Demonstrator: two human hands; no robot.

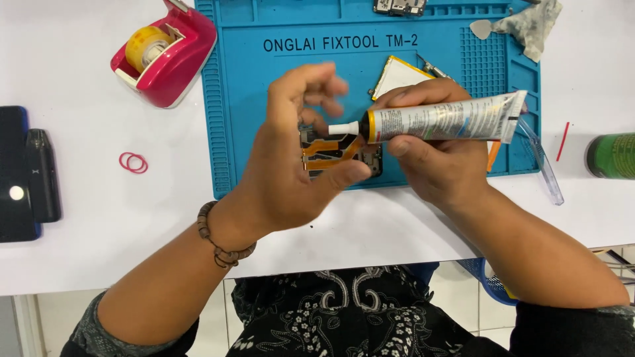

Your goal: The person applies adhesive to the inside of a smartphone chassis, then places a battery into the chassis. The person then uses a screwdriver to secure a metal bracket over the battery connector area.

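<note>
Bright, even light; slight motion blur

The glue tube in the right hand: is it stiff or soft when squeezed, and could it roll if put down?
The glue tube looks soft: its silvery wall seems slightly dented where the right hand grips it. It is probably light, since few fingers carry it. Its round body might roll on the blue mat, though the flat crimped tail would likely stop it.
</note>
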